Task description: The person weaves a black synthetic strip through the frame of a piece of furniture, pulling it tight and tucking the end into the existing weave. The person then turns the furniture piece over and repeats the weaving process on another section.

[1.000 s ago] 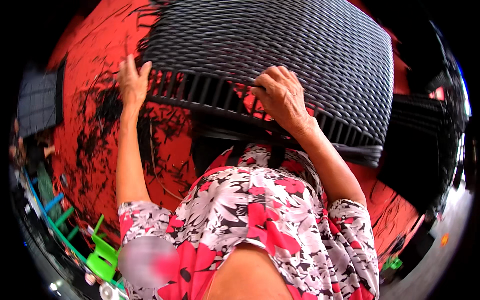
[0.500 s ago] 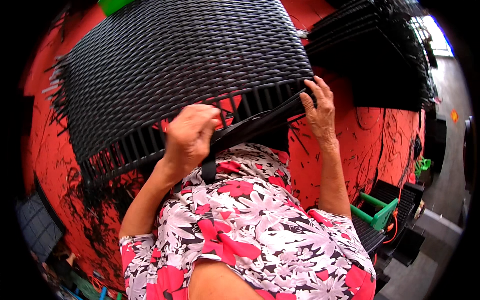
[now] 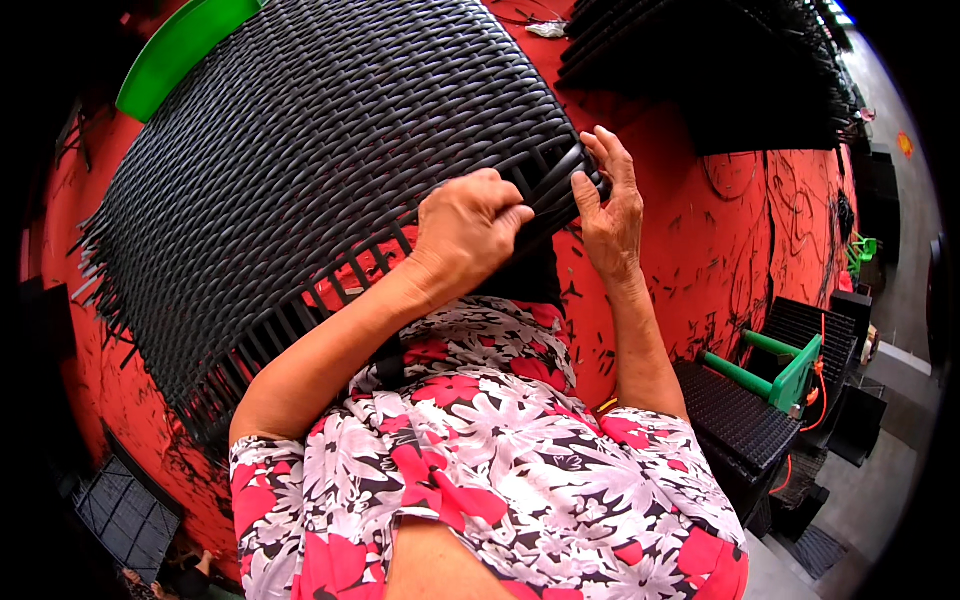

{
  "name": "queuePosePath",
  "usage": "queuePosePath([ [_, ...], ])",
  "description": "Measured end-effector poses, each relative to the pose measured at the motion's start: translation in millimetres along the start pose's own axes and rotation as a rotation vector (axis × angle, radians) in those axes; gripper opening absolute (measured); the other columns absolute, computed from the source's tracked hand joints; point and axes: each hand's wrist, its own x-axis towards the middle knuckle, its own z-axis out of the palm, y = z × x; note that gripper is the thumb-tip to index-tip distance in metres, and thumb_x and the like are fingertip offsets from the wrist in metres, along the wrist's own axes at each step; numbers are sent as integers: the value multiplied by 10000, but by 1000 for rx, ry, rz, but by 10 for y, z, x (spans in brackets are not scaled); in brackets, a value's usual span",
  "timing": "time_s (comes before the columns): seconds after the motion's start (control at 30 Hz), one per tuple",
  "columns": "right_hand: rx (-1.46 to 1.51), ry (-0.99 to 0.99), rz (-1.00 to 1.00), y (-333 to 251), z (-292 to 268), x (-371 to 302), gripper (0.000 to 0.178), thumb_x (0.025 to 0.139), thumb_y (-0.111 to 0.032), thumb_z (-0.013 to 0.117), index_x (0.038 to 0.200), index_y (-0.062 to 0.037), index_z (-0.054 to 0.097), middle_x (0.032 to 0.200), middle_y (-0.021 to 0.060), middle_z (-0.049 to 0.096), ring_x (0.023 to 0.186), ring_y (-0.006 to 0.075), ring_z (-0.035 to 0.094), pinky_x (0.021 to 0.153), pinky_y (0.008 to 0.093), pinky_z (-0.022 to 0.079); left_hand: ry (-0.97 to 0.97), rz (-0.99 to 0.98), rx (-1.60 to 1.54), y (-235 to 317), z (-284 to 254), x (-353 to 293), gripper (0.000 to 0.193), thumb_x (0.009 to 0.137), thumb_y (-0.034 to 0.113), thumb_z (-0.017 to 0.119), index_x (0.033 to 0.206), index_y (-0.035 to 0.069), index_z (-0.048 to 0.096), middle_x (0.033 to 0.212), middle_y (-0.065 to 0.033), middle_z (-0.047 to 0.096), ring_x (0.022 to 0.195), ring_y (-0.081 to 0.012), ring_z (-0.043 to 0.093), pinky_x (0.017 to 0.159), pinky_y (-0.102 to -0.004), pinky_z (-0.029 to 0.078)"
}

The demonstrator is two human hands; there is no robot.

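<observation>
A large black woven panel (image 3: 340, 130) slants across the upper middle, its near edge a row of bare bars with gaps between them. My left hand (image 3: 465, 225) is closed in a fist over that near edge, right of its middle, gripping a black strip. The strip is mostly hidden beneath the fist. At the panel's right corner, several black strips (image 3: 560, 185) bend around the end bar. My right hand (image 3: 612, 215) pinches that corner, thumb on the near side and fingers on the far side. Loose strip ends (image 3: 95, 255) stick out along the panel's left edge.
A green plastic piece (image 3: 185, 50) stands at the panel's far left. Stacked black panels (image 3: 740, 80) lie at the far right. On the right, a green stool (image 3: 780, 375) sits on black woven pieces (image 3: 740, 420). Black scraps litter the red floor (image 3: 690, 260).
My left hand has moved right along the near edge, closer to my right hand. The panel has shifted left and tilted in view, and the long slack strip between the hands no longer shows.
</observation>
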Motion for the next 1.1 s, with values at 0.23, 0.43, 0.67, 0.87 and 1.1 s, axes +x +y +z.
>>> queuePosePath([
  [0.23,-139,-294,-373,-436,-160,452,310,773,35,594,1077,-14,634,1070,138,645,1017,337,591,900,381,470,-367,-558,-744,352,-598,271,164,919,176,605,900,17,639,685,-10,607,593,-60,561,547,-183,460],
  [0.43,-35,-468,-430,-714,-169,715,232,773,-5,699,1003,-34,684,825,100,680,737,209,658,662,304,532,-376,-573,-772,560,-1216,2,249,891,169,623,993,-58,621,626,-9,563,496,-59,502,459,-186,412],
  [0.67,649,-151,551,639,-1347,1203,246,842,25,565,1064,-26,658,936,67,672,872,161,656,721,277,567,-228,-703,-557,501,-1585,-506,232,887,192,632,899,-40,628,547,18,503,418,-38,414,386,-183,317],
  [0.87,-207,259,-440,-675,-1102,959,266,821,35,570,1066,-10,663,1032,63,678,936,163,638,809,265,508,-130,-554,-107,378,-1448,-300,180,872,159,587,787,12,649,537,50,475,434,-17,390,392,-191,263],
  [1.1,-400,-458,-595,-1052,-297,124,367,785,-263,728,1042,-19,636,934,114,661,813,279,639,698,367,536,-435,-191,-267,691,-846,51,174,911,110,568,798,1,643,556,37,506,490,-32,445,456,-199,348],
])
